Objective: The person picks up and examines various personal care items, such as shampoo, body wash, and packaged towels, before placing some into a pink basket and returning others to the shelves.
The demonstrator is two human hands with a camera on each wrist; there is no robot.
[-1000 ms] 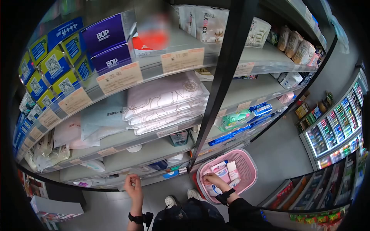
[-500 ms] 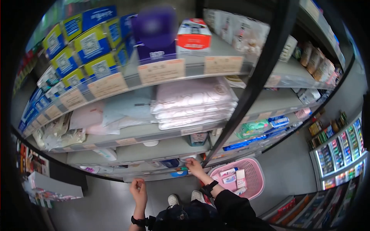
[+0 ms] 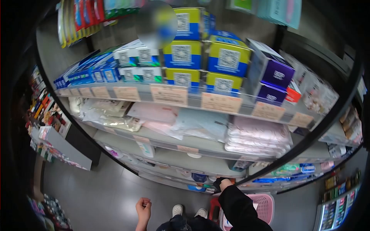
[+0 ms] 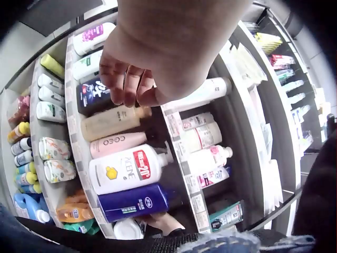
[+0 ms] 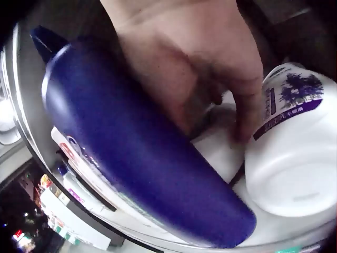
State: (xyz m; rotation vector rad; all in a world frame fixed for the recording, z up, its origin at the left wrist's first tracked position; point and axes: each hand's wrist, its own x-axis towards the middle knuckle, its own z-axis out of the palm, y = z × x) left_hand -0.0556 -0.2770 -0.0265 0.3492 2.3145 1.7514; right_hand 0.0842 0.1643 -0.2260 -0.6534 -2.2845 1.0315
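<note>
My right hand (image 3: 226, 184) reaches into a low shelf at the bottom centre of the head view. In the right wrist view, that hand (image 5: 205, 63) has its fingers bent round a white bottle (image 5: 220, 150), mostly hidden, between a dark blue bottle (image 5: 137, 142) and a larger white bottle (image 5: 295, 163) with a purple label. The left wrist view catches it (image 4: 164, 222) beside the blue bottle (image 4: 134, 202). My left hand (image 3: 143, 210) hangs at the lower left, fingers loosely curled, holding nothing; its wrist camera shows it (image 4: 158, 58) above the shelves.
A pink basket (image 3: 266, 206) stands on the floor at the right, partly behind my right sleeve. Boxes and folded packs fill the upper shelves. A black shelf post (image 3: 304, 144) slants down on the right. Two white shoes (image 3: 177, 210) show below the shelving.
My right hand has moved from the basket to the low shelf and in among the bottles. The head view has swung left along the shelves. My left hand still hangs with nothing in it.
</note>
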